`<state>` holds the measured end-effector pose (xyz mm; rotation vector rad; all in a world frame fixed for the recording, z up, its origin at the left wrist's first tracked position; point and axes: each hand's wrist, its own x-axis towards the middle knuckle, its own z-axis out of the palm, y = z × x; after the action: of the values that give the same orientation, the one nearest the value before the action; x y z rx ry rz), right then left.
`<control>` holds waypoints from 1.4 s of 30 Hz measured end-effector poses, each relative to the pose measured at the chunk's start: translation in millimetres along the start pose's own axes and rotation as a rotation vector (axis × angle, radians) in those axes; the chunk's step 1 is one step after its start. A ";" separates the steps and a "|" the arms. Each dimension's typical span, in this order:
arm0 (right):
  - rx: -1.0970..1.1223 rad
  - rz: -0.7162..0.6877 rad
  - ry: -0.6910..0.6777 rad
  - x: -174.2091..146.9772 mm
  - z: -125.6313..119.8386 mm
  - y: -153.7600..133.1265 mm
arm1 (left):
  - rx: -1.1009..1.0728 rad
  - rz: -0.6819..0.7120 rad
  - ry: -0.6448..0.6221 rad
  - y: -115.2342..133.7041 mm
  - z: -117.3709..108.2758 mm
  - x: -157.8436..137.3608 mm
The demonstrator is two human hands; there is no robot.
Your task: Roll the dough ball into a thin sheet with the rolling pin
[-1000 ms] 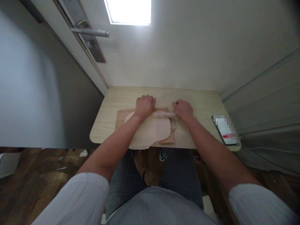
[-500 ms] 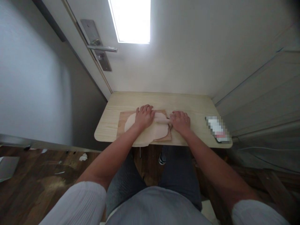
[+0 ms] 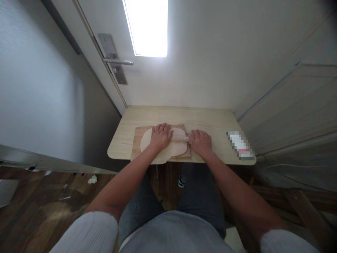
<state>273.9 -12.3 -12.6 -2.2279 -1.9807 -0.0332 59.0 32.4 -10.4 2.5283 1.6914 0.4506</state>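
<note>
A wide, pale sheet of rolled-out dough [image 3: 177, 150] covers much of a wooden board [image 3: 136, 141], and its near edge hangs over the table's front edge. Across the upper part of the dough lies a rolling pin [image 3: 180, 136], roughly level from left to right. My left hand [image 3: 160, 137] is closed over the pin's left part, fingers curved on top and hiding that end. At the other end, my right hand [image 3: 200, 142] grips the pin just past the board's right side.
The board lies on a small light wood table [image 3: 210, 117] against a white door with a metal handle [image 3: 119, 62]. A phone with a blurred screen [image 3: 240, 144] lies at the table's right. Crumpled paper [image 3: 92, 179] is on the floor at left.
Both hands and the rolling pin have shifted slightly toward me over the dough. The camera view has tilted a little. Both hands have kept their hold.
</note>
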 end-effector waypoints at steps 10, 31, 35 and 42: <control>-0.016 0.048 -0.050 30.3 -1.1 -1.7 | -0.029 -0.035 -0.037 -7.2 5.5 26.6; 0.021 0.093 -0.176 88.9 4.2 -1.3 | 0.017 -0.033 -0.114 -21.2 11.1 73.5; 0.027 0.111 -0.186 100.0 4.9 -1.5 | 0.025 -0.032 -0.109 -23.9 11.1 81.7; 0.043 0.120 -0.165 116.0 7.9 -0.3 | 0.009 -0.049 -0.055 -26.2 10.7 96.0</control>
<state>287.1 103.1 -6.2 -2.3863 -1.9010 0.2119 72.4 131.6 -6.6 2.4752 1.7351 0.3671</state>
